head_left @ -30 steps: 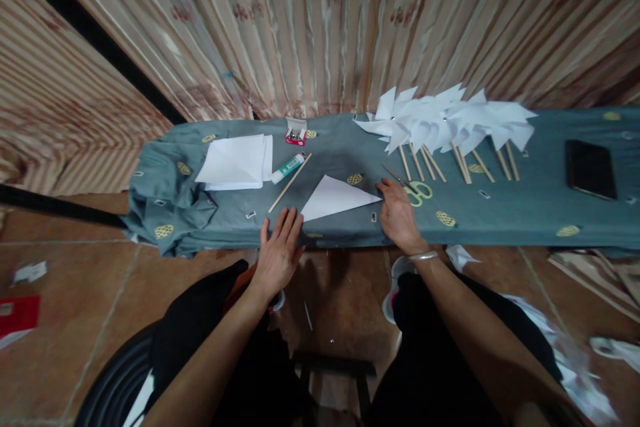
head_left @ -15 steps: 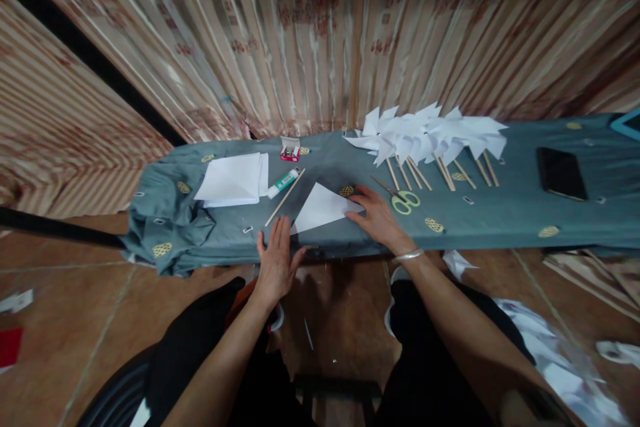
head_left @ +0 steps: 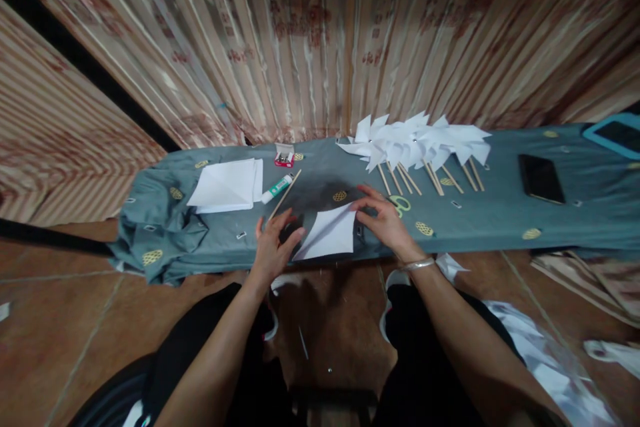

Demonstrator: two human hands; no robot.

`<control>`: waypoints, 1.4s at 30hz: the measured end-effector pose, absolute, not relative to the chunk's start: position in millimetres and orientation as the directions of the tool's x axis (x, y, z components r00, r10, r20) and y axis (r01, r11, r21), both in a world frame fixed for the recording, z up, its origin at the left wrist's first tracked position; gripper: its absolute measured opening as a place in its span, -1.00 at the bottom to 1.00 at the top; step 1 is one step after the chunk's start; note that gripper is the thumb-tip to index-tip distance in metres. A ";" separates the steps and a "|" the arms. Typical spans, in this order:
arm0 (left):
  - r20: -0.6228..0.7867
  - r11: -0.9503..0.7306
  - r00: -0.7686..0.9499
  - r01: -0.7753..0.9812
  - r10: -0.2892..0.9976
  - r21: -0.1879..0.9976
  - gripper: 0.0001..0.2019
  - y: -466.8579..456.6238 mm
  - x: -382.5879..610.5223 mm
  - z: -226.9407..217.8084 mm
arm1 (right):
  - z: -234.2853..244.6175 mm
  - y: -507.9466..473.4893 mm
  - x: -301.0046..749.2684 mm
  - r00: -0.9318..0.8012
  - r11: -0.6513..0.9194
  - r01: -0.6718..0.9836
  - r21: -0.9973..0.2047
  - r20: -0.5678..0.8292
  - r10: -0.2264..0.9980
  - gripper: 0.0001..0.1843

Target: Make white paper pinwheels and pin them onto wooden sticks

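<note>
A square sheet of white paper (head_left: 334, 233) lies half opened at the cloth's front edge, with a diagonal crease across it. My right hand (head_left: 389, 221) pinches its upper right corner between thumb and fingers. Just left of the sheet, my left hand (head_left: 274, 245) is open with fingers apart and holds nothing. Beyond the left fingers lie a wooden stick (head_left: 286, 195) and a green-and-white glue stick (head_left: 277, 189). Green-handled scissors (head_left: 401, 205) lie behind my right hand, which hides part of them.
A stack of white paper (head_left: 225, 185) lies left; a small red box (head_left: 285, 155) stands behind the glue. Paper pinwheels (head_left: 420, 140) on sticks lie at the back right, with a black phone (head_left: 541, 178) and a blue-framed tablet (head_left: 617, 135) farther right. Grey-green cloth (head_left: 485, 227) covers the table.
The folded paper triangle has been opened out toward the front into a creased square. My right hand keeps its corner. My left hand has lifted slightly off the paper's left side.
</note>
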State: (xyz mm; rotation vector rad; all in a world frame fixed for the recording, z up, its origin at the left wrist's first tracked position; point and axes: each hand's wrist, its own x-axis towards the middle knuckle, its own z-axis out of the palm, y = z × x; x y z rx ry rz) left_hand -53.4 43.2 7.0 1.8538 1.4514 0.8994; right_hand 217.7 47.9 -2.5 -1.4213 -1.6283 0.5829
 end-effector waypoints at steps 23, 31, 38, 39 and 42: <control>-0.184 0.184 -0.047 -0.016 0.982 0.983 -0.59 54.7 -10.7 9.7 | 10.5 38.3 265.9 0.175 -0.133 0.971 -0.199 0.210 0.962 -0.71; -0.117 0.112 -0.166 -0.037 0.979 0.993 -0.63 69.7 -19.4 16.1 | 19.4 32.6 260.6 0.150 -0.148 0.985 -0.085 0.018 0.989 -0.70; -0.055 0.035 -0.275 -0.078 0.960 0.996 -0.68 80.3 -30.0 24.7 | 20.0 21.3 262.0 0.232 -0.270 0.567 -0.778 -0.164 0.959 -0.59; -0.051 0.027 -0.282 -0.088 0.958 0.996 -0.67 81.6 -31.9 26.3 | 21.5 18.8 260.2 0.200 -0.283 0.396 -0.873 -0.219 0.955 -0.55; -0.054 0.012 -0.300 -0.139 0.952 0.990 -0.63 85.0 -37.0 29.8 | 29.6 10.9 248.9 0.038 -0.303 -0.016 -0.953 -0.303 0.952 -0.43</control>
